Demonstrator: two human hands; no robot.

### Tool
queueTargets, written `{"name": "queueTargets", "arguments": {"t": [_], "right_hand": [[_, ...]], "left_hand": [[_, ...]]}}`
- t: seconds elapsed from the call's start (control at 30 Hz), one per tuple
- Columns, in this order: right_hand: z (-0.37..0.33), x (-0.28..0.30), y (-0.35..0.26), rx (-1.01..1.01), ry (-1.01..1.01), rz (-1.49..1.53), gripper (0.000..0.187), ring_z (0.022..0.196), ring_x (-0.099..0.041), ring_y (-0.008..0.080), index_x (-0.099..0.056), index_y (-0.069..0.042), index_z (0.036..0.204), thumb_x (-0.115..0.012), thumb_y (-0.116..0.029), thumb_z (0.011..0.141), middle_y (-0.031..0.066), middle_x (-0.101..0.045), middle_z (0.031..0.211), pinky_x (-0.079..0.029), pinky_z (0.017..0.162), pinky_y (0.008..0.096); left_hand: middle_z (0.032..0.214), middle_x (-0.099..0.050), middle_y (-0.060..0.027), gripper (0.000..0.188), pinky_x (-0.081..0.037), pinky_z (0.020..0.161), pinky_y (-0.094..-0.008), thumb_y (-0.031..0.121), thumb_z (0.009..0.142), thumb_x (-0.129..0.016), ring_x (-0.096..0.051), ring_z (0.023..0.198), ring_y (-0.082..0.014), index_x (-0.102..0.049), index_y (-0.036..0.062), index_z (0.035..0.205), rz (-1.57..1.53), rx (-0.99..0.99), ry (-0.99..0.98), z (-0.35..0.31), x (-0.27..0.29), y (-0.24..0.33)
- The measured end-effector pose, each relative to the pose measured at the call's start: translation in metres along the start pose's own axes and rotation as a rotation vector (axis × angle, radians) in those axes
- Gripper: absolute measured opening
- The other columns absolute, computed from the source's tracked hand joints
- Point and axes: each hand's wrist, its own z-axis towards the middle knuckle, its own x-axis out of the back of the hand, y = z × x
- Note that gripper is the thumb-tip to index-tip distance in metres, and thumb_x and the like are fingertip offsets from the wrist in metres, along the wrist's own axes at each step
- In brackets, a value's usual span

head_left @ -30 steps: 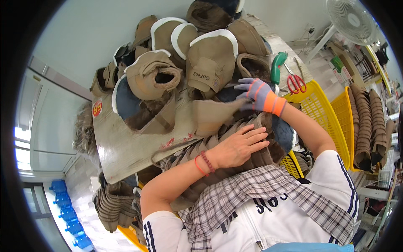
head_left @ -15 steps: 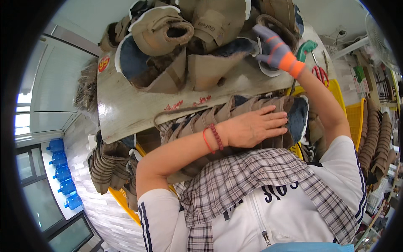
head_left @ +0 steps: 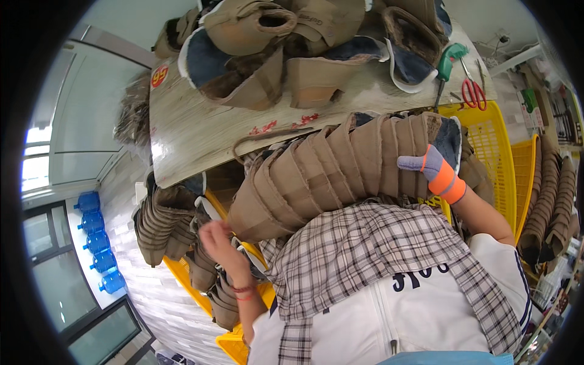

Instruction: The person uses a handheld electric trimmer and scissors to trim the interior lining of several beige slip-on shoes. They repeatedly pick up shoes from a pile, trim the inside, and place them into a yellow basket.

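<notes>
A long stack of nested brown fleece-lined shoe uppers [head_left: 340,167] lies across my lap, against the table's near edge. My right hand [head_left: 435,172], in a grey and orange glove, grips the stack's right end. Its thumb lies over the outer side, and the other fingers are mostly hidden. Bare and smeared by motion, my left hand [head_left: 224,246] is at the stack's left end; whether it touches is unclear. A dark blue lining [head_left: 448,141] with a white edge shows at the right end of the stack.
On the table [head_left: 207,137] lie piled shoe uppers [head_left: 249,79], red-handled scissors [head_left: 473,93] and a green-handled tool [head_left: 451,59]. Yellow crates [head_left: 500,158] stand at the right, and another yellow crate [head_left: 234,344] with stacked uppers [head_left: 159,222] is at the lower left.
My right hand has come down from the uppers on the table to the stack's right end. My left hand has left the stack's top and moved to its left end.
</notes>
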Motion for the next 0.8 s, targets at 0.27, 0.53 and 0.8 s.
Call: {"name": "queueTargets", "arguments": {"t": [0.27, 0.53, 0.8], "right_hand": [[0.019, -0.019, -0.007, -0.07, -0.187, 0.117, 0.046, 0.104, -0.056, 0.0158, -0.052, -0.002, 0.121, -0.067, -0.01, 0.078, 0.0067, -0.06, 0.113, -0.044, 0.089, 0.0308], [0.024, -0.026, -0.003, -0.086, -0.256, 0.204, 0.065, 0.112, -0.051, 0.0199, -0.045, -0.002, 0.128, -0.072, -0.007, 0.07, 0.0083, -0.055, 0.121, -0.039, 0.097, 0.0338], [0.046, 0.01, 0.062, -0.079, -0.344, 0.115, 0.073, 0.117, -0.047, 0.0216, -0.039, 0.0, 0.132, -0.073, -0.018, 0.07, 0.0086, -0.052, 0.126, -0.034, 0.101, 0.0356]], "left_hand": [[0.121, -0.054, -0.0108, 0.042, -0.043, 0.093, -0.0332, 0.02, 0.091, -0.055, -0.052, 0.111, -0.0223, -0.045, -0.0018, 0.125, -0.543, 0.425, -0.412, -0.002, -0.01, -0.054], [0.123, -0.053, -0.0133, 0.054, -0.044, 0.094, -0.0404, 0.017, 0.079, -0.064, -0.053, 0.111, -0.0273, -0.045, -0.0004, 0.126, -0.852, 0.707, -0.629, 0.025, -0.027, -0.046], [0.121, -0.055, -0.0129, 0.068, -0.044, 0.093, -0.0397, 0.01, 0.066, -0.069, -0.054, 0.109, -0.0282, -0.043, -0.001, 0.128, -0.973, 0.6, -0.637, 0.021, -0.02, -0.101]]}}
